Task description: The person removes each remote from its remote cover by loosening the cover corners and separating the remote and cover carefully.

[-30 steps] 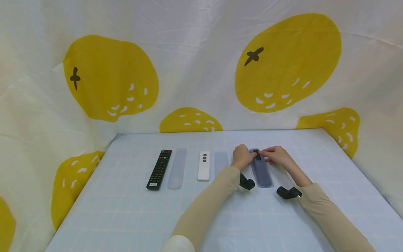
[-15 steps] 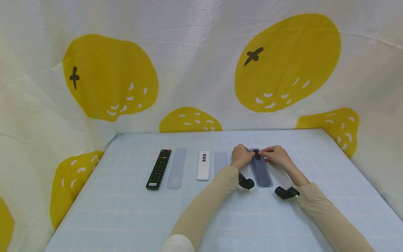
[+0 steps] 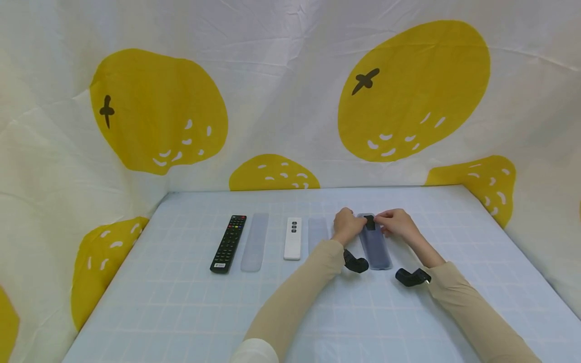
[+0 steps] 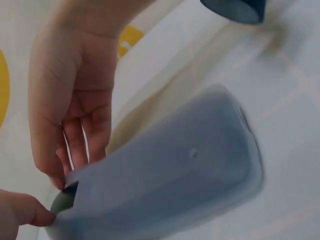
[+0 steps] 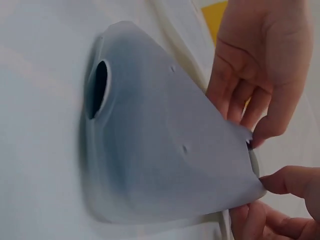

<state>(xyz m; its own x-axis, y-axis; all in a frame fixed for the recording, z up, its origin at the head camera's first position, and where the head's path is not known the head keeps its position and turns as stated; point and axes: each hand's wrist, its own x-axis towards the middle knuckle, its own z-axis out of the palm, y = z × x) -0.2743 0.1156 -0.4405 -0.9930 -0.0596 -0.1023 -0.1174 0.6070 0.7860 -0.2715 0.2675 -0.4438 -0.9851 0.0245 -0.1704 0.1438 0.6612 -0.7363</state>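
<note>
In the head view, my left hand (image 3: 347, 226) and right hand (image 3: 399, 224) meet at the far end of a translucent bluish remote control cover (image 3: 376, 252). Each pinches one side of that end between thumb and fingers. Between the thumbs shows a dark patch (image 3: 369, 223) at the cover's cutout. Seen from the left wrist, the cover (image 4: 190, 155) lies lengthwise, with my right hand (image 4: 75, 95) at its end and my left thumb (image 4: 30, 210) opposite. The right wrist view shows an oval hole (image 5: 100, 90) in the cover's near end.
Left of the hands lie a white remote (image 3: 293, 239) with several dark buttons, a clear cover (image 3: 255, 243) and a black remote (image 3: 229, 245). Another clear cover (image 3: 317, 233) lies beside my left wrist. A white cloth (image 3: 290, 101) with yellow fruit prints hangs behind the table.
Both hands stay at the cover's far end with only tiny movements. The dark patch between the thumbs appears slightly wider than before.
</note>
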